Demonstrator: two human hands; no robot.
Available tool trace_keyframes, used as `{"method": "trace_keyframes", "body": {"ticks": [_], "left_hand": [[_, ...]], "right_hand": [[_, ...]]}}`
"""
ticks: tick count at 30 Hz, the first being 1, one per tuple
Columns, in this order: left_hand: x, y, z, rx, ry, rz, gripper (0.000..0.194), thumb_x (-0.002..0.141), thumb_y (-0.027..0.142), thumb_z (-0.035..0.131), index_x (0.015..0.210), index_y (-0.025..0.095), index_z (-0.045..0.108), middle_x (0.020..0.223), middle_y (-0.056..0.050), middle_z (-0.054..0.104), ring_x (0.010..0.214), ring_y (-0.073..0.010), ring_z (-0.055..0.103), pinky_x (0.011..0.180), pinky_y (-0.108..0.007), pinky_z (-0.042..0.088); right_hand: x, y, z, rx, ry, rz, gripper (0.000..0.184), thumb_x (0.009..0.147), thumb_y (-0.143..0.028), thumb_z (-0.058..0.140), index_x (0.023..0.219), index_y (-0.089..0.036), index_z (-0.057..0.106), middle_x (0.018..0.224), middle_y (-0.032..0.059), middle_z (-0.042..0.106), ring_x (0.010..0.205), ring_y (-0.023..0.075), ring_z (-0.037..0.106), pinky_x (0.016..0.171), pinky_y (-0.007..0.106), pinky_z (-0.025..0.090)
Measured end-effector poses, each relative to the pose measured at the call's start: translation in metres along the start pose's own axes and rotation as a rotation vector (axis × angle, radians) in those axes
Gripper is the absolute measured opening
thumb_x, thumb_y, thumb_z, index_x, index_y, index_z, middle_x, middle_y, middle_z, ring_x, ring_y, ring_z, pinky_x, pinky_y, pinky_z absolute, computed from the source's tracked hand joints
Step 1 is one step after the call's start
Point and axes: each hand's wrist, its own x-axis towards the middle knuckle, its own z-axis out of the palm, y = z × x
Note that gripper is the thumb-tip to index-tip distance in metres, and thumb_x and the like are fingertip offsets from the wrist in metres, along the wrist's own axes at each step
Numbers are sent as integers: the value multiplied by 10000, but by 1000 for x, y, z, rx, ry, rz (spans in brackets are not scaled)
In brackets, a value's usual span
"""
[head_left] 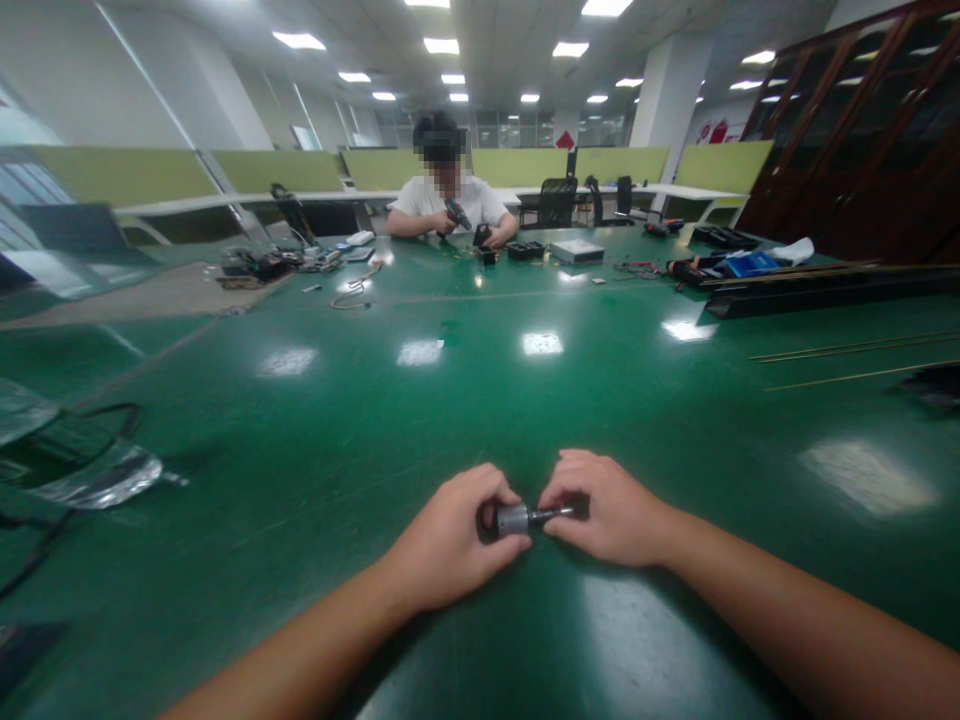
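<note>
Low in the middle of the view, a small grey metal cylinder (513,519) with a dark end lies sideways between the fingers of my left hand (461,535). Its kind is not clear. From its right side runs a thin shiny shaft (553,514), which the thumb and fingers of my right hand (604,510) pinch. Both hands rest at the green tabletop (480,400), close together and facing each other. My palms partly hide the cylinder's dark left end and the far tip of the shaft.
Across the table sits a person (450,205) with a power drill (457,214) in one hand. A pale box (576,251) stands near them. Clear plastic wrapping (97,475) lies at left. Thin brass-coloured rods (855,347) and a long black channel (810,293) are at right.
</note>
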Motion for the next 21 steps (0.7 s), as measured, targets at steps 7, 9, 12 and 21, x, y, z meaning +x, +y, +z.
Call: {"method": "trace_keyframes", "body": {"ticks": [7,9,12,21], "left_hand": [[0,2,0,-1,-9,-2,189,751,218,733,862,183,584,799,3,579,728,-161,557,663,-265,401],[0,2,0,3,-7,-1,184,754,216,728,863,182,584,800,2,577,727,-161,557,664,-266,403],[0,3,-1,-1,-9,-1,184,755,216,726,868,181,586,809,1,578,727,-161,558,662,-267,406],[0,2,0,17,-11,-6,184,755,209,724,871,183,583,807,2,574,734,-165,551,671,-268,401]], "right_hand": [[-1,0,-2,4,-9,7,80,745,-174,729,820,-194,710,746,2,684,767,178,603,994,421,399],[-1,-1,-2,3,-7,5,80,744,-173,730,818,-195,707,740,2,678,761,176,597,963,407,412],[-1,-1,-3,-2,-2,9,76,741,-167,730,808,-192,703,727,4,669,748,176,588,893,380,430],[-2,-2,-7,1,-2,11,69,739,-153,724,798,-179,700,713,10,659,741,174,584,762,323,417]]}}
